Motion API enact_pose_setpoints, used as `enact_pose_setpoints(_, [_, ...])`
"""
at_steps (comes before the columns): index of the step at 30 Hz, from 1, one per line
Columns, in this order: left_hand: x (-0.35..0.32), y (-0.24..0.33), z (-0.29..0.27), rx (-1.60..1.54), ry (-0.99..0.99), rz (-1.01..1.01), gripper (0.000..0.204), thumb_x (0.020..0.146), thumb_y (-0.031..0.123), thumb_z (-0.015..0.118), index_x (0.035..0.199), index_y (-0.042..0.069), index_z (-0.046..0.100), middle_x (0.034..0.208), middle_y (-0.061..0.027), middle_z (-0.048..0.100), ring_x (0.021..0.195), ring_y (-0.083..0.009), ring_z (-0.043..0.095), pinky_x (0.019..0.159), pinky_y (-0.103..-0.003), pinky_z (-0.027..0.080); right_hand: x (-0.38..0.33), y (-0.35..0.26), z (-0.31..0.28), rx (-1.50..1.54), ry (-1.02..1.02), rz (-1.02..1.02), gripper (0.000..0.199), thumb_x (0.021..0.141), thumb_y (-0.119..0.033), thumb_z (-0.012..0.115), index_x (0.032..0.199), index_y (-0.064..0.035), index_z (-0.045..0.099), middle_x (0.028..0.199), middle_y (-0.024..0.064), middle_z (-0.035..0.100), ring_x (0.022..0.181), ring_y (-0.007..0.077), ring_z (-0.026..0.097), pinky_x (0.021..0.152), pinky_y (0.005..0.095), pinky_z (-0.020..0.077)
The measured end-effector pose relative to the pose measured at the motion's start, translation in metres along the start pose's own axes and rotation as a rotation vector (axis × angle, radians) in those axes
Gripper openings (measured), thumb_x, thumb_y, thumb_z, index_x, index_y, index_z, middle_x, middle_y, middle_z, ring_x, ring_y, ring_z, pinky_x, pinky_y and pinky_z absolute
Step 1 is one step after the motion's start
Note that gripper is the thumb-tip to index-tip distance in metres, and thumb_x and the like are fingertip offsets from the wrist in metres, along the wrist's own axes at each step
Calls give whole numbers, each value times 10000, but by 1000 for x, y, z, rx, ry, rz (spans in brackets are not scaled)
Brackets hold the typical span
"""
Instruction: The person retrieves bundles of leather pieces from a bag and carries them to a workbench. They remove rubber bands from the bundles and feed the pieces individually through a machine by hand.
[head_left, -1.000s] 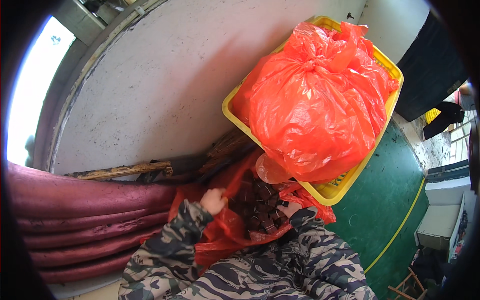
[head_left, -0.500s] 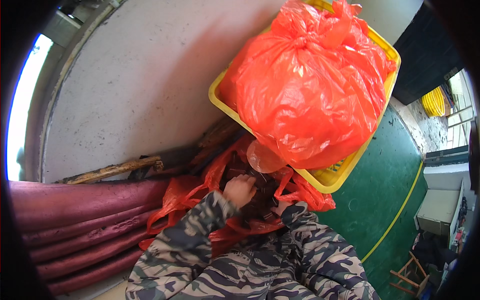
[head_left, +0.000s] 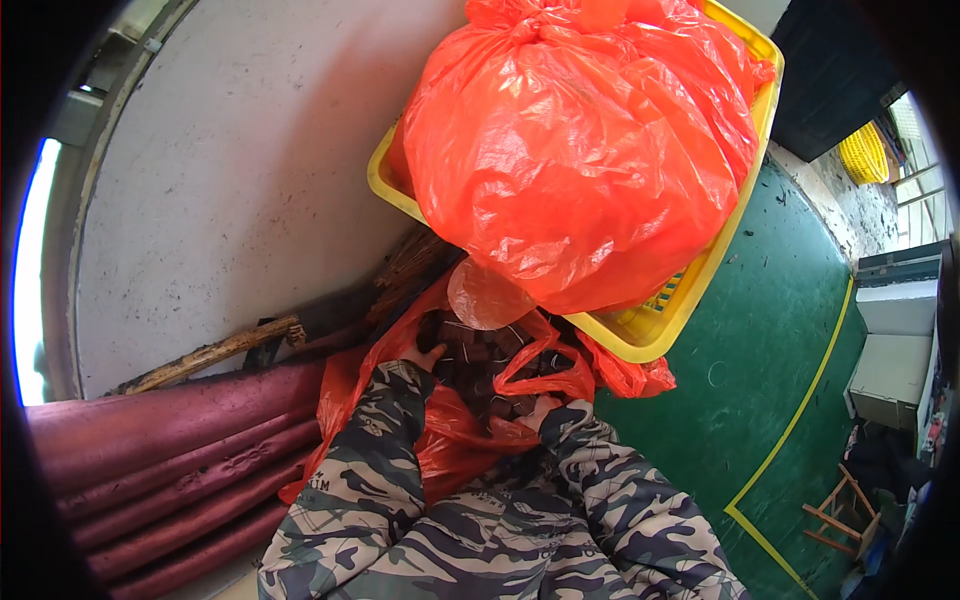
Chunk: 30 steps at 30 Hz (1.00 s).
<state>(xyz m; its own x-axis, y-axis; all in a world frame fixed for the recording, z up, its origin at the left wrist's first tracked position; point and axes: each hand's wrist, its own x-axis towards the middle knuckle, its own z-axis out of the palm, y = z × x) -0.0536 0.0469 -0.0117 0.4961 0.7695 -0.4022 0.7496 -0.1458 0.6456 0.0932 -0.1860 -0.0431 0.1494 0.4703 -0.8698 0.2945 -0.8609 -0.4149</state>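
An open red plastic bag (head_left: 455,440) sits low in front of me, its rim gathered loosely. Inside lie several dark brown bundles (head_left: 480,362) with thin white bands round them. My left hand (head_left: 422,356) reaches in at the bag's left side; its thumb is stretched out toward the bundles and the other fingers are mostly hidden. At the near right rim, my right hand (head_left: 537,412) is closed on the bag's plastic beside a looped handle (head_left: 545,382), its fingertips partly covered.
A large knotted red bag (head_left: 590,150) fills a yellow plastic basket (head_left: 650,345) just beyond. Maroon rolls (head_left: 180,430) lie at left, below a wooden stick (head_left: 215,355) along the white wall (head_left: 220,180). Green floor (head_left: 720,400) with a yellow line extends right, toward a small wooden frame (head_left: 845,510).
My left hand has moved left from over the bundles to the bag's left side, uncovering more of them. The basket and large bag sit further left in view as the camera shifted.
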Motion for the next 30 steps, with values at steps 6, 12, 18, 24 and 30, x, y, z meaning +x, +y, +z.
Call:
enact_pose_setpoints(6, [19, -83, -11, 523, 453, 217, 569, 619, 206, 676, 1133, 48, 489, 957, -194, 576, 939, -365, 543, 795, -425, 434, 13, 2, 23, -60, 103, -56, 847, 539, -467, 728, 1182, -10, 420, 1124, 207, 509, 1021, 321, 522, 865, 383, 424])
enact_pose_setpoints(12, [-3, -40, 4, 357, 199, 29, 464, 575, 123, 651, 1004, 35, 497, 870, -173, 563, 871, -339, 557, 753, -397, 440, 15, 12, 19, -54, 82, 21, 885, 544, -462, 732, 1214, -2, 382, 1146, 231, 485, 1051, 340, 493, 879, 382, 409])
enact_pose_setpoints(18, [-65, 15, -43, 217, -170, 41, 384, 526, 48, 635, 874, 23, 475, 831, -151, 543, 801, -302, 559, 711, -365, 441, 18, 0, 21, -58, 19, -5, 918, 547, -458, 735, 1241, 5, 350, 1165, 252, 465, 1077, 356, 468, 891, 380, 397])
enact_pose_setpoints(24, [-60, 17, -31, 348, -499, 112, 454, 581, 118, 622, 1014, 40, 511, 918, -171, 528, 874, -335, 532, 794, -377, 433, 18, -5, 17, -24, -215, -24, 1157, 514, -576, 694, 1331, 17, 128, 1294, 250, 339, 1198, 346, 361, 995, 368, 295])
enact_pose_setpoints(30, [-38, -4, 4, 875, -786, -138, 749, 572, 542, 605, 1123, 42, 511, 1087, -200, 515, 1090, -326, 452, 887, -364, 393, 4, -12, 23, 95, -222, -10, 1101, 551, -536, 717, 1330, 4, 157, 1291, 213, 362, 1199, 306, 366, 970, 344, 319])
